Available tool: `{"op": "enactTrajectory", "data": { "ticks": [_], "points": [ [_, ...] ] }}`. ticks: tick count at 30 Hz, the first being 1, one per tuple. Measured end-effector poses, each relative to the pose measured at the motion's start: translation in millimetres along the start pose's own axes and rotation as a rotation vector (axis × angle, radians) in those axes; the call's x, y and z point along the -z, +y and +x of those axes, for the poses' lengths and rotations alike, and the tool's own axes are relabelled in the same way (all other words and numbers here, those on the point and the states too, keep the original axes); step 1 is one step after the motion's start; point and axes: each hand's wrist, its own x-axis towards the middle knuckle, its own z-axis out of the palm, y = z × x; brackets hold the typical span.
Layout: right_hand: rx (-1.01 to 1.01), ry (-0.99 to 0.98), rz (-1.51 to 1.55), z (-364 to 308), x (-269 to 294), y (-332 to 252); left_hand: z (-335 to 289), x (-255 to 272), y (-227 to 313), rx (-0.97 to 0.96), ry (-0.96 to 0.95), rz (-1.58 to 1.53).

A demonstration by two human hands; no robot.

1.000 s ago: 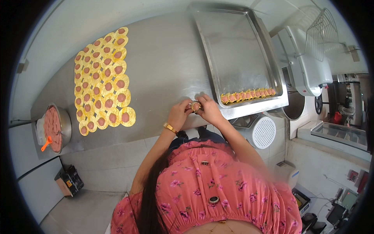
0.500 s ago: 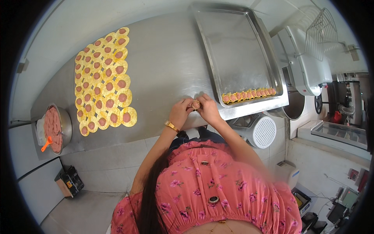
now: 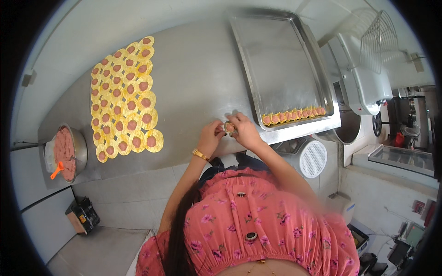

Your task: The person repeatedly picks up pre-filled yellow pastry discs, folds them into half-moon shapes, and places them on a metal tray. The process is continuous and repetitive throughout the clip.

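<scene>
In front of my body I hold a small open-topped dumpling (image 3: 229, 126), a yellow wrapper gathered around pink meat filling. My right hand (image 3: 245, 132) is closed on it from the right, with fingers curled around its side. My left hand (image 3: 210, 138), with a gold watch at the wrist, has its fingers bent together at the dumpling's left edge. To the left, round yellow wrappers (image 3: 152, 102) lie overlapping in rows, each topped with a lump of pink meat. A row of finished dumplings (image 3: 294, 115) stands along the near end of a large metal tray (image 3: 256, 87).
At the far left sits a steel bowl (image 3: 82, 149) of pink minced meat with an orange-handled tool (image 3: 57, 169) in it. The steel table (image 3: 193, 69) carries everything. A white machine (image 3: 357, 76) stands beyond the tray, and a white perforated drum-shaped appliance (image 3: 313, 158) is below the table edge.
My left hand has drawn slightly left and down from the dumpling's side. The dumpling has tilted and shifted slightly in my right fingers. The whole view has shifted slightly.
</scene>
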Motion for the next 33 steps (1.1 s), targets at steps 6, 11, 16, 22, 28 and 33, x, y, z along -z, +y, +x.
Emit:
{"op": "enactTrajectory", "data": {
  "ticks": [6,11,16,22,28,33],
  "points": [
    [0.101,-0.122,-0.091,5,1,6,-15,15,-13,0.136,0.085,0.044],
    [0.073,0.233,0.08,-4,89,64,-21,12,-15,0.149,0.176,0.075],
    [-0.34,0.453,-0.2,-44,245,183,-24,4,-12,0.181,0.273,0.111],
    [-0.355,0.258,-0.433,-74,275,256,-14,-7,1,0.141,0.285,0.164],
    [-0.265,0.134,-0.595,-74,258,266,-14,-15,5,0.118,0.301,0.227],
    [-0.414,-0.05,-0.531,-67,263,266,-17,-18,5,0.116,0.314,0.244]
  ]
}}
